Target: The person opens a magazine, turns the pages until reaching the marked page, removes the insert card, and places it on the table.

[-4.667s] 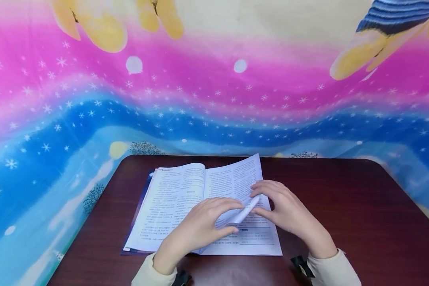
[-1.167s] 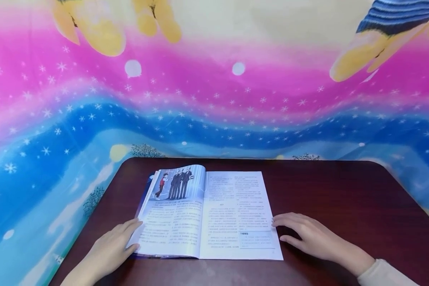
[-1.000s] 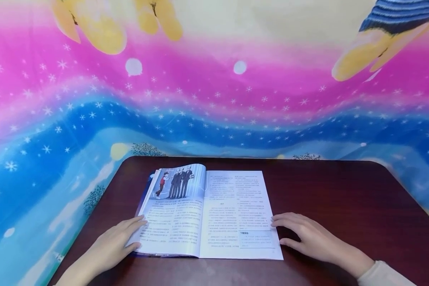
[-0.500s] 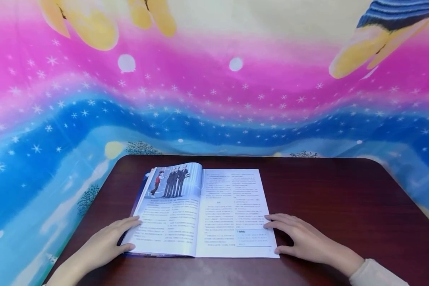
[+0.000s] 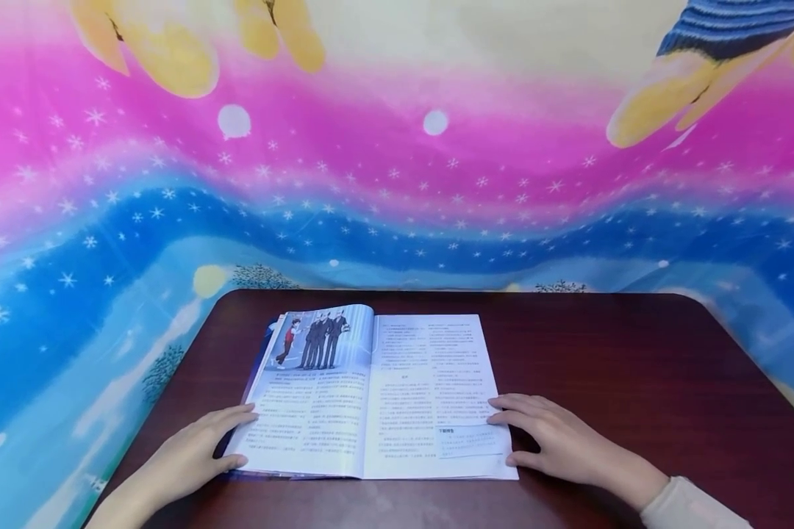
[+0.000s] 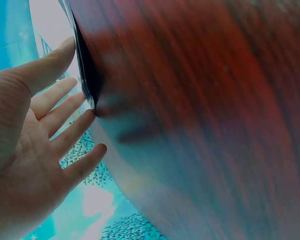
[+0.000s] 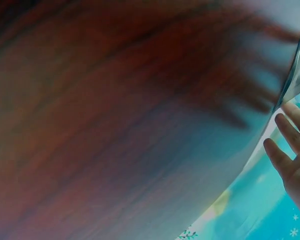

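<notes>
An open magazine (image 5: 430,397) lies on the table, a coloured illustration of standing figures at the top of its left page and columns of text on the right one. At its left edge rests my left hand (image 5: 195,448), fingertips on the page margin and thumb by the lower corner. My right hand (image 5: 556,441) touches the opposite edge with loosely extended fingers. In the left wrist view, the left hand (image 6: 35,135) has spread fingers beside the magazine's edge (image 6: 82,65). The right wrist view shows only part of the right hand (image 7: 297,165), by the magazine's edge (image 7: 291,82).
The dark reddish-brown table (image 5: 635,367) has a glossy surface and rounded far corners. Behind it hangs a pink and blue backdrop cloth (image 5: 370,184) printed with snowflakes. A pale sleeve (image 5: 691,507) covers the right wrist.
Earlier both hands were over the right page with a leaf curled between them. That leaf has been turned, exposing the illustration, and the hands have moved apart to the magazine's outer edges.
</notes>
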Demonstrator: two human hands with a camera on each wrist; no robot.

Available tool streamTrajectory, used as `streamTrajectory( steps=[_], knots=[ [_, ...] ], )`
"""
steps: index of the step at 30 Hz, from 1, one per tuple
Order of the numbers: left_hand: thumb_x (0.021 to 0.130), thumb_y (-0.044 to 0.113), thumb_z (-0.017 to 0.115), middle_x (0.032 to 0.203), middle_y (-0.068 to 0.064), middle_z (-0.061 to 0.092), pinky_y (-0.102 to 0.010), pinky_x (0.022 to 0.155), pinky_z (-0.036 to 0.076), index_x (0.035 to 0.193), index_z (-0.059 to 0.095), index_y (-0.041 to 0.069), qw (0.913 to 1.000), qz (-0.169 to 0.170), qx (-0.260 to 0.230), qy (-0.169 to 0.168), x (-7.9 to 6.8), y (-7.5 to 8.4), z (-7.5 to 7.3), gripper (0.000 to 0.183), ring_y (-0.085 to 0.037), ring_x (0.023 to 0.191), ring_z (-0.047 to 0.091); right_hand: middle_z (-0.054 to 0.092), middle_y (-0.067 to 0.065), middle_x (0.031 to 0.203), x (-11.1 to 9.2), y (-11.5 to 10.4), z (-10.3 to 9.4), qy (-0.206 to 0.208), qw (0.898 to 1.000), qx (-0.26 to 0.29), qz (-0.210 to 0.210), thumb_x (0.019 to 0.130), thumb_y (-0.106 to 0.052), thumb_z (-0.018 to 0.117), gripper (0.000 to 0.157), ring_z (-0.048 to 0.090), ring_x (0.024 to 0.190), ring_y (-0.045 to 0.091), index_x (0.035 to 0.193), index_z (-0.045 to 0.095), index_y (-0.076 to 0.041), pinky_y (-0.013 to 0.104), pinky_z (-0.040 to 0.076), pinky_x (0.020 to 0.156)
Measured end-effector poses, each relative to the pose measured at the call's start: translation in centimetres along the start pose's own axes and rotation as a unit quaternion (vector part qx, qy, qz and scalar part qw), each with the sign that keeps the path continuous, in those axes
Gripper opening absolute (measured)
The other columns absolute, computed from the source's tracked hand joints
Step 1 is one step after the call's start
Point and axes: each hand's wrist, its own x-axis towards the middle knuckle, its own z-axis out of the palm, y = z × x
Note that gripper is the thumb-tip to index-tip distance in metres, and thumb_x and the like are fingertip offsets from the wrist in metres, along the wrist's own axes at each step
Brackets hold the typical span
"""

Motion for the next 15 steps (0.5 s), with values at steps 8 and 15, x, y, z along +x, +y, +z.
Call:
streamTrajectory(
  steps=[8, 15],
  knots=[
    [0.083, 0.027, 0.079, 0.145, -0.015, 0.051, -0.059, 0.096, 0.044, 0.135, 0.06, 0.007, 0.9998, 0.017, 0.009, 0.007, -0.6, 0.0, 0.2, 0.058, -0.041, 0.13, 0.048, 0.061, -0.002, 0.131, 1.0, -0.3, -0.6, 0.033, 0.999, -0.001, -0.026, 0.083, -0.031, 0.081, 0.038, 0.056, 0.123, 0.023, 0.119, 0.069, -0.021, 0.05, 0.046, 0.097],
    [0.081, 0.02, 0.08, 0.145, -0.015, 0.051, -0.058, 0.095, 0.045, 0.134, 0.061, 0.008, 0.9996, 0.026, 0.01, 0.002, -0.6, 0.2, 0.2, 0.057, -0.041, 0.129, 0.048, 0.062, -0.002, 0.129, 1.9, -0.7, -2.0, 0.067, 0.997, 0.013, -0.023, 0.083, -0.026, 0.082, 0.037, 0.055, 0.123, 0.023, 0.117, 0.07, -0.02, 0.05, 0.045, 0.097]
  ],
)
